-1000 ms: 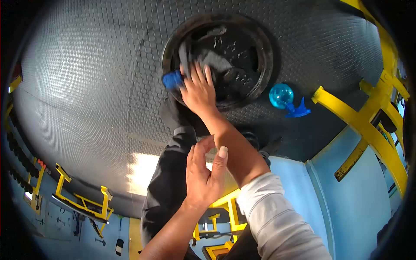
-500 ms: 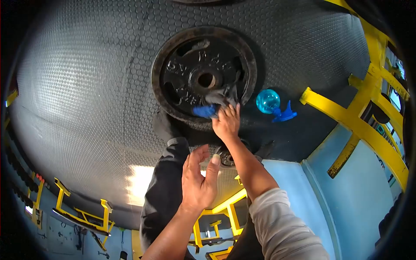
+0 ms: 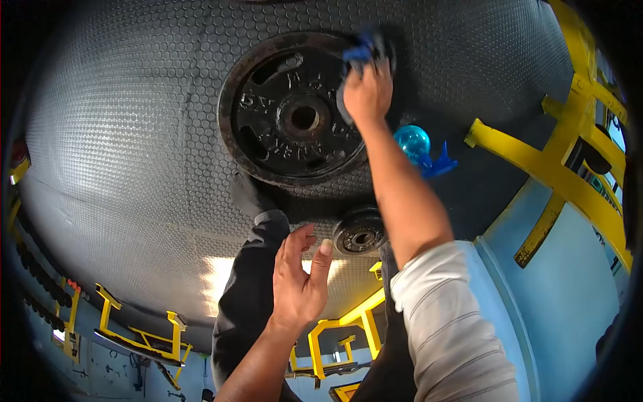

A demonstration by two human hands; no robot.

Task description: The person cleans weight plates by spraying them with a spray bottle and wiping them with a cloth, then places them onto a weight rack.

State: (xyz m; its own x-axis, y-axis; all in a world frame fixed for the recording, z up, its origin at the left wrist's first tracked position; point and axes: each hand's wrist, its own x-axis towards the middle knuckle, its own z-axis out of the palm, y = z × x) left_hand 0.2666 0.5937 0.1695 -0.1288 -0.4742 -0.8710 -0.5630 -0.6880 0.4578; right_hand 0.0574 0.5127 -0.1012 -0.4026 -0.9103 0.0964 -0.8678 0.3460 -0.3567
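A large black weight plate [image 3: 268, 157] with raised lettering and a round centre hole lies on the dark rubber floor. My right hand [image 3: 369, 94] is closed on a dark grey and blue cloth [image 3: 362, 57], pressed to the plate's upper right rim. My left hand [image 3: 299, 278] hovers above my legs, empty, with thumb and fingers apart. Just right of the plate lies a clear turquoise spray bottle [image 3: 411, 142] with a blue trigger head, partly behind my right forearm. A smaller weight plate [image 3: 360, 231] is close to my right leg.
A yellow steel frame [image 3: 536, 161] stands on the right beside a light blue wall [image 3: 569, 268]. Yellow benches or racks [image 3: 144, 335] are at the lower left, with a dumbbell rack [image 3: 43, 288] at the far left. Another yellow frame [image 3: 335, 335] shows between my legs.
My right hand has swept the cloth from the plate's lower right face up to its upper right rim. The left hand stays raised, nearly unmoved. The smaller plate shows more fully.
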